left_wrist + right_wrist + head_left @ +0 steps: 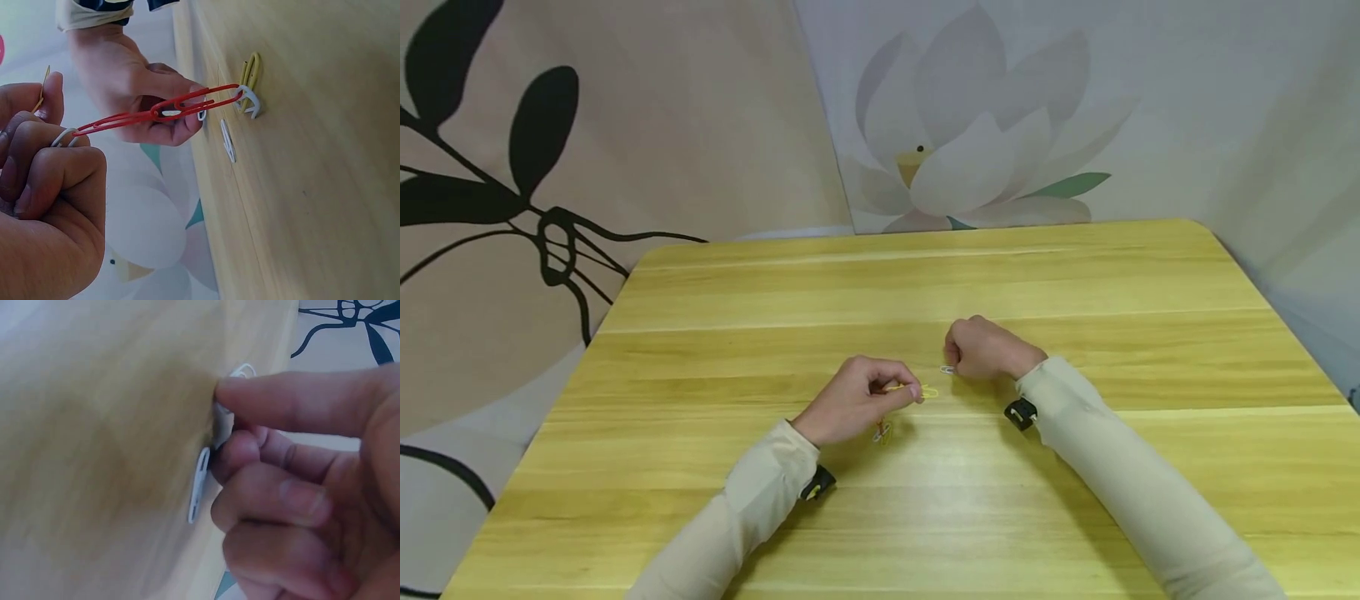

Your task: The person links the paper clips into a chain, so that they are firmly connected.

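My left hand [865, 400] pinches a yellow paper clip [930, 392] between thumb and forefinger, and its other fingers curl around part of a paper-clip chain. From these fingers hang red paper clips [165, 111], with a white paper clip [249, 102] and a yellow paper clip [252, 72] at the lower end. Farther right, my right hand [988, 347] is low at the tabletop. Its fingertips pinch a white paper clip [242, 371], partly hidden by the thumb and finger. A second white paper clip [199, 485] lies on the table beside those fingers.
The wooden table [700, 358] spreads out around both hands. Its far edge meets a patterned backdrop [970, 125] with a pale flower and dark leaves. A small black device [1021, 413] sits at the right wrist, and another black device [817, 482] at the left.
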The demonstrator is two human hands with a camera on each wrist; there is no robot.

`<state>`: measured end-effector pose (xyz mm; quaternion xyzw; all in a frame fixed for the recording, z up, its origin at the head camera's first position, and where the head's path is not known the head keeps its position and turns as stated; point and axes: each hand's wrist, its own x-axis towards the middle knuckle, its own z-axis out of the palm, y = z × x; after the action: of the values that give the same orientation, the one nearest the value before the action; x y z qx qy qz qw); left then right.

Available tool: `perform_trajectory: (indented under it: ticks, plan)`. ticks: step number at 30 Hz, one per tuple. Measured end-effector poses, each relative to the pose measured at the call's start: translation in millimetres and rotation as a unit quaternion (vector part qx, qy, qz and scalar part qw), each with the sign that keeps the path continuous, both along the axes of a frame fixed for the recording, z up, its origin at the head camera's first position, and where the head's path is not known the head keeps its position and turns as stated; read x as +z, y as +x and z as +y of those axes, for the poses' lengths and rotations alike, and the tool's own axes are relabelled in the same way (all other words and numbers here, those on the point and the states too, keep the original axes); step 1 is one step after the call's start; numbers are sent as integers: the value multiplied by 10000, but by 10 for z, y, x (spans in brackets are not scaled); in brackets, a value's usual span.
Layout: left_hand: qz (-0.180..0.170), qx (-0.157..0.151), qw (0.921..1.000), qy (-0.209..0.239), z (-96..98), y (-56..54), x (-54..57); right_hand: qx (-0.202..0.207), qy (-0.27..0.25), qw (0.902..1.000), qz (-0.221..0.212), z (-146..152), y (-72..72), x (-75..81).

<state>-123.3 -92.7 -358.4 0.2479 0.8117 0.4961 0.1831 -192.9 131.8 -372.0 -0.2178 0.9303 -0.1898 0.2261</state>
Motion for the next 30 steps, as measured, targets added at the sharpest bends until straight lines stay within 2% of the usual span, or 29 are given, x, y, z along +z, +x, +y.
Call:
perform_trajectory:
  ticks: [7, 10, 17, 21, 24, 30]
  plan:
    - [-54, -17, 10000, -45, -12, 2, -24, 409, -35, 9969, 666, -15, 140, -48]
    - [-53, -12, 10000, -48, -8, -1, -33, 395, -189, 9957, 811, 2, 179, -71]
    - [-56, 13, 10000, -61, 2, -11, -41, 231, -1039, 9924, 617, 92, 202, -102]
    - [-16, 21, 10000, -59, 8, -22, -42, 33, -1599, 9863, 395, 138, 208, -69]
    - [1, 15, 10000, -25, 13, -31, -43, -114, -2198, 9755, -56, 161, 220, -42]
    - [-8, 9, 10000, -41, 13, -34, -42, -550, -3277, 9334, -1354, 164, 311, 45]
